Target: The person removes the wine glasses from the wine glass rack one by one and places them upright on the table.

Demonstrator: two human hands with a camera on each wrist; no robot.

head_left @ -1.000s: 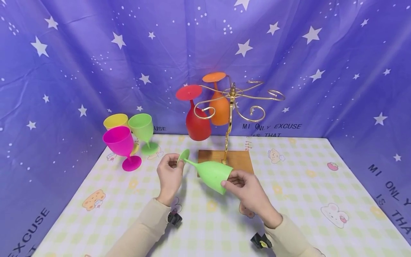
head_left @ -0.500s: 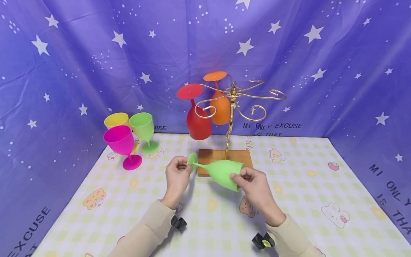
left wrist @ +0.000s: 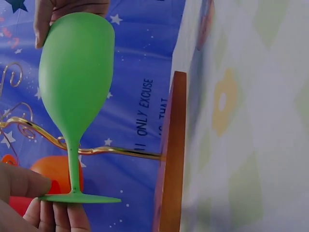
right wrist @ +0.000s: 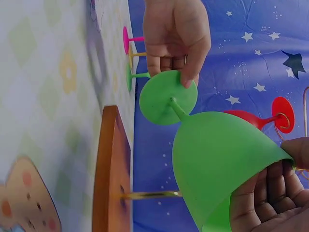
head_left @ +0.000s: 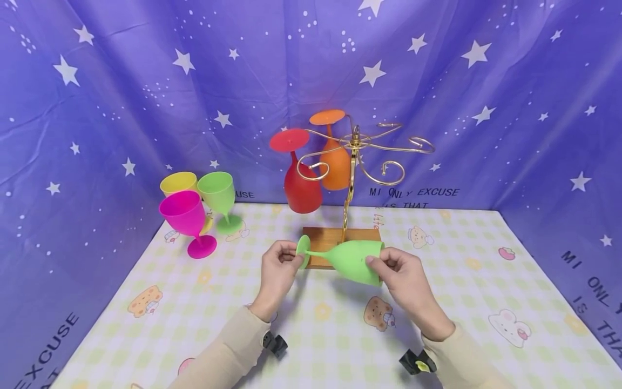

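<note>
A light green plastic goblet (head_left: 352, 261) lies sideways in the air between both hands, in front of the rack's wooden base. My left hand (head_left: 282, 273) pinches the rim of its round foot between thumb and fingers. At the bowl's mouth, my right hand (head_left: 405, 278) grips the edge, thumb outside and fingers inside, as the right wrist view shows. Behind it stands a gold wire rack (head_left: 356, 141) with curled arms on a wooden base (head_left: 320, 237). A red goblet (head_left: 302, 186) and an orange goblet (head_left: 335, 165) hang upside down from its left arms.
Upright on the left of the table are a magenta goblet (head_left: 183, 213), a second green goblet (head_left: 217, 192) and a yellow goblet (head_left: 178, 181), partly hidden. A checked cloth (head_left: 466, 302) covers the table. A blue star-printed curtain (head_left: 437, 97) closes off the back and sides.
Both hands have carried the green goblet to the right. Its tilt has lessened, so it lies nearer level. The rack and the other goblets have stayed in place.
</note>
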